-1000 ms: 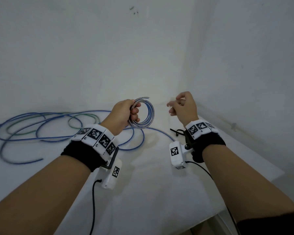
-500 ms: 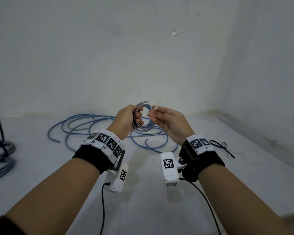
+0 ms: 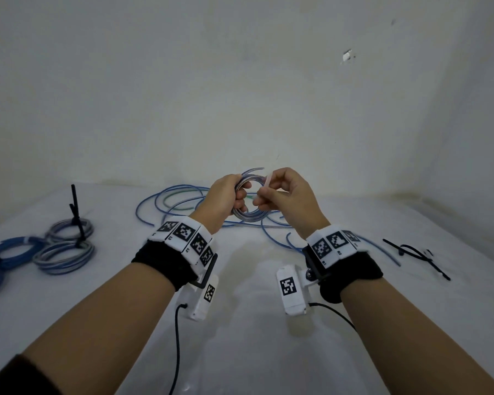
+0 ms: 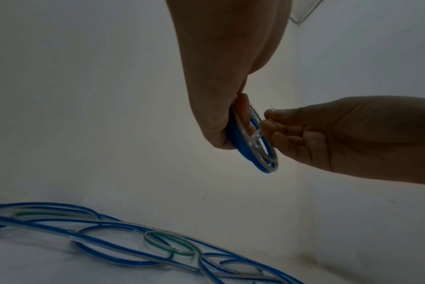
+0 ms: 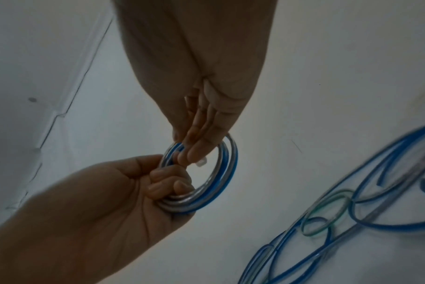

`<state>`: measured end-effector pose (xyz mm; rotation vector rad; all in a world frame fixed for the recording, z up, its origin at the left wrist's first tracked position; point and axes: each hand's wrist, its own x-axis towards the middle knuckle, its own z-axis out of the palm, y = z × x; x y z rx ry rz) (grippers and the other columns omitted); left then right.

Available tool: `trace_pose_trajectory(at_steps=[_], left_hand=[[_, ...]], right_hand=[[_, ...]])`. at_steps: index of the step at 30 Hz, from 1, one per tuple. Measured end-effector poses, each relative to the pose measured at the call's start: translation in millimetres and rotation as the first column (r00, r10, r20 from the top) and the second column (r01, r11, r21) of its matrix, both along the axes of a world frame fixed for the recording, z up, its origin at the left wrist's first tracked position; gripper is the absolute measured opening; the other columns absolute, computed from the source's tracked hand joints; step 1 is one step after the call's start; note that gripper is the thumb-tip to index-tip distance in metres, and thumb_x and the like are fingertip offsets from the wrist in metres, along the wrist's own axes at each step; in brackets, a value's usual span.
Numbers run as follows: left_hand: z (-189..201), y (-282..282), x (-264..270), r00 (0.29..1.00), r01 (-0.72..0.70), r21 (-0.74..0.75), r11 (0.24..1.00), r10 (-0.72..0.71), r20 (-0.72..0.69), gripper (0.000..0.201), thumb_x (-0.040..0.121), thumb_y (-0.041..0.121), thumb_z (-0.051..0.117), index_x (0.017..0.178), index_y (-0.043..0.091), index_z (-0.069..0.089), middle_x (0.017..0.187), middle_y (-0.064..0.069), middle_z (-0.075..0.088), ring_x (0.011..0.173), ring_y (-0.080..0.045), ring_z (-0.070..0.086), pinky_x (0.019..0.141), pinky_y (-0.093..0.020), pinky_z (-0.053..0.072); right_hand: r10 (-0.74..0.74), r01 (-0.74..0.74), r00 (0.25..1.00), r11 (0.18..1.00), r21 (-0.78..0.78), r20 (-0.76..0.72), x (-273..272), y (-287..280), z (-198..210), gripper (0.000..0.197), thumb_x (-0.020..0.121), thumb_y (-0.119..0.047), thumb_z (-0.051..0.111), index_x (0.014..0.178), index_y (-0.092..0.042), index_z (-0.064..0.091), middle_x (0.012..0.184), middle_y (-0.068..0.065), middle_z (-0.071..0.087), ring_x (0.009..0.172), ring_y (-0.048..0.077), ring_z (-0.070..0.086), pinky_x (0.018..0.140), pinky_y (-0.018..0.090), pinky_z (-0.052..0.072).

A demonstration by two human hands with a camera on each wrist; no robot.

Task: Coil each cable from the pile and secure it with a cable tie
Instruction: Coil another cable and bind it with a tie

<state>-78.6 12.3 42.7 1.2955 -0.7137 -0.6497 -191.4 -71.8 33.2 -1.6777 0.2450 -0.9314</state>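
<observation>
Left hand (image 3: pixel 226 195) grip clamped on the 9 o'clock side of the small blue-and-silver coiled cable (image 5: pixel 221 178), held upright above the white tabletop (image 3: pixel 254 352). Right hand (image 3: pixel 285 195) grip pinches a translucent cable end (image 3: pixel 264 185) at the coil's 3 o'clock, its axis roughly vertical. Black cable ties (image 3: pixel 417 255) lie on the tabletop, nearer the right hand.

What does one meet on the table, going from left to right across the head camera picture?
Tied blue coil → two tied grey-blue coils → pile of loose blue cables → left hand gripping the coil → right hand pinching a clear cable tie → spare black cable ties.
</observation>
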Motion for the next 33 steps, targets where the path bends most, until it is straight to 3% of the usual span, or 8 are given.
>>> trace_pose_trajectory(at_steps=[6, 16, 22, 26, 30, 33], left_hand=[[-5.2, 9.9, 8.8, 0.984, -0.029, 0.031, 0.999, 0.023, 0.177, 0.036, 0.102, 0.029, 0.033, 0.078, 0.011, 0.052, 0.054, 0.003, 0.033, 0.035, -0.004, 0.033, 0.053, -0.023, 0.039], [-9.1, 13.0, 11.2, 0.972, -0.03, 0.077, 0.997, 0.011, 0.233, 0.036, 0.101, 0.02, 0.036, 0.067, 0.012, 0.046, 0.058, -0.003, 0.035, 0.049, -0.015, 0.031, 0.056, -0.028, 0.039], [-9.9, 13.7, 16.3, 0.968, -0.012, 0.072, 0.997, -0.006, 0.252, 0.032, 0.1, 0.019, 0.039, 0.07, 0.012, 0.049, 0.058, -0.001, 0.036, 0.038, -0.007, 0.034, 0.054, -0.028, 0.036], [-11.9, 12.5, 17.6, 0.961, -0.025, 0.058, 0.998, 0.008, 0.275, 0.025, 0.099, 0.019, 0.04, 0.078, 0.013, 0.053, 0.061, 0.001, 0.039, 0.039, -0.005, 0.035, 0.055, -0.027, 0.033], [-15.3, 12.2, 17.6, 0.951, -0.058, 0.028, 0.998, 0.047, 0.306, 0.013, 0.098, 0.016, 0.042, 0.099, 0.011, 0.054, 0.074, 0.0, 0.051, 0.054, -0.011, 0.038, 0.054, -0.023, 0.032], [-17.3, 11.1, 17.1, 0.949, -0.075, -0.012, 0.997, 0.075, 0.307, 0.01, 0.098, 0.015, 0.044, 0.102, 0.011, 0.052, 0.081, 0.0, 0.055, 0.05, 0.0, 0.045, 0.054, -0.017, 0.033]], right_hand=[[-0.003, 0.002, 0.999, 0.999, -0.052, -0.034, 11.0, 6.4, 5.3, 0.009, 0.093, -0.005, 0.053, 0.087, 0.0, 0.054, 0.085, 0.022, 0.063, 0.074, 0.024, 0.071, 0.063, 0.025, 0.057], [0.047, -0.046, 0.999, 0.994, -0.101, -0.001, 20.5, 7.2, 5.0, 0.008, 0.089, 0.002, 0.058, 0.083, -0.003, 0.058, 0.076, 0.01, 0.063, 0.066, 0.016, 0.068, 0.066, 0.028, 0.058], [0.04, -0.046, 0.998, 0.993, -0.113, -0.054, 19.4, 7.5, 0.9, 0.005, 0.09, 0.002, 0.056, 0.086, -0.001, 0.057, 0.086, 0.01, 0.064, 0.071, 0.022, 0.07, 0.058, 0.026, 0.055], [-0.041, 0.037, 0.998, 0.995, -0.093, -0.039, 21.2, 7.1, 3.6, 0.015, 0.094, -0.012, 0.055, 0.085, -0.003, 0.063, 0.078, 0.004, 0.063, 0.057, 0.012, 0.06, 0.05, 0.021, 0.048], [-0.059, 0.057, 0.996, 0.998, 0.037, 0.073, 22.7, 8.6, 6.6, 0.008, 0.091, -0.002, 0.055, 0.096, -0.005, 0.06, 0.079, 0.009, 0.06, 0.058, 0.014, 0.056, 0.051, 0.021, 0.046], [-0.026, 0.016, 0.995, 0.995, 0.094, 0.1, 23.9, 14.3, 8.5, 0.013, 0.097, -0.011, 0.049, 0.092, -0.006, 0.06, 0.074, 0.008, 0.062, 0.053, 0.012, 0.053, 0.05, 0.021, 0.043]])
